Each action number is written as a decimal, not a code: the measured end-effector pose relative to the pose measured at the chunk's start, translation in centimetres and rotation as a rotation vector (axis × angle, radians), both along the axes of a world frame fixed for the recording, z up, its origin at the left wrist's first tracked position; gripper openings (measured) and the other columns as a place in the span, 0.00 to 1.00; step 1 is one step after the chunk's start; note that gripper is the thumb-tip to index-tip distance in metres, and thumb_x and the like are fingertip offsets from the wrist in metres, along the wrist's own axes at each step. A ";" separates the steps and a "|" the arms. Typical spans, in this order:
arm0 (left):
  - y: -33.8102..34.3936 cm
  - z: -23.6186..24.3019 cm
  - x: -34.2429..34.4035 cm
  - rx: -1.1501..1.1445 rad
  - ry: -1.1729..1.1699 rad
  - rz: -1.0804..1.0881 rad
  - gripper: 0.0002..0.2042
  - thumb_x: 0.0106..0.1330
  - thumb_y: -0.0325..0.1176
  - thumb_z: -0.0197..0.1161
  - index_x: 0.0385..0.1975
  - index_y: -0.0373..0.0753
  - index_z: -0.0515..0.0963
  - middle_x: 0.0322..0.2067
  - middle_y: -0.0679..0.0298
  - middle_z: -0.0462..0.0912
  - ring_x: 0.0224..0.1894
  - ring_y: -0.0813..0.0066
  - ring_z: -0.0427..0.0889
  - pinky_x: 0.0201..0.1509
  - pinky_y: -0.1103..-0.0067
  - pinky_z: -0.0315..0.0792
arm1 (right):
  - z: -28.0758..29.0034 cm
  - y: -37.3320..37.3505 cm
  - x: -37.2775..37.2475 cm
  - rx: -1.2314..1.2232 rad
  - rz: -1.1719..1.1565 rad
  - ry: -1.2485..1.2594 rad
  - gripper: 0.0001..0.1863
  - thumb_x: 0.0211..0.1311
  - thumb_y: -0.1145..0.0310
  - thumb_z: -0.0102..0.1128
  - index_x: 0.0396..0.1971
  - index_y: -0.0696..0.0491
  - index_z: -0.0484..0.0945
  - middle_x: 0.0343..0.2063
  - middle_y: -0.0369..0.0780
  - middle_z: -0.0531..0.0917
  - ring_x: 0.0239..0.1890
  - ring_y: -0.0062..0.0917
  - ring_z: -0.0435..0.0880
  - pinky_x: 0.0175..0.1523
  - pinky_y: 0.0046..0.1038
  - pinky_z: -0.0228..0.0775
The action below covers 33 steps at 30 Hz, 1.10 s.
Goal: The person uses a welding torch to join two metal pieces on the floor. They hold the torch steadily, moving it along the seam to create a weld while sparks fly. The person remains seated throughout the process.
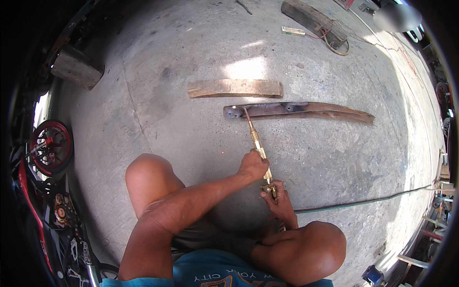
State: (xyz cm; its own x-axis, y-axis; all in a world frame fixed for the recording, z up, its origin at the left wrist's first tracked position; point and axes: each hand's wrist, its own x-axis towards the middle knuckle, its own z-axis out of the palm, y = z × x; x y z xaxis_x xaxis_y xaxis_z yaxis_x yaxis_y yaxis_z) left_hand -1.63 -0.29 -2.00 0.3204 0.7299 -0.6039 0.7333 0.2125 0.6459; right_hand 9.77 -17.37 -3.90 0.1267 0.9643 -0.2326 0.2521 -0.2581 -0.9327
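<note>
A brass gas torch [258, 146] points away from me, its thin tip at the left end of a long, curved, rusty metal channel [306, 110] on the concrete floor. Around the torch body my left hand [254, 164] is closed. Lower down, my right hand [280, 199] grips the torch's rear end by its valve fittings. A bright spot shows at the tip, beside a round hole in the metal. Just beyond the channel lies a short wooden block [234, 88], apart from it.
A green hose [363, 203] runs rightward across the floor from near my right hand. A red and black motorcycle [50, 205] stands at the left. Timber blocks lie at the far left [79, 67] and far right [318, 21], the latter with wires and a small white box [293, 31].
</note>
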 end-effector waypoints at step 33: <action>-0.1 -0.3 -0.1 0.004 -0.020 0.006 0.23 0.66 0.38 0.66 0.47 0.19 0.73 0.36 0.36 0.85 0.41 0.46 0.88 0.47 0.62 0.80 | 0.3 -0.1 0.3 -0.064 0.044 -0.009 0.23 0.70 0.65 0.67 0.56 0.49 0.65 0.35 0.47 0.85 0.36 0.42 0.88 0.42 0.39 0.77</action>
State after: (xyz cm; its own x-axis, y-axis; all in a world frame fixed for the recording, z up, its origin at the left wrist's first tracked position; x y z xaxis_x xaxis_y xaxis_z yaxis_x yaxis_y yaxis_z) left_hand -1.70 -0.36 -2.26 0.3282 0.7340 -0.5946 0.7188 0.2143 0.6613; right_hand 10.05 -17.46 -3.62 0.0864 0.9521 -0.2935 0.2726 -0.3059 -0.9122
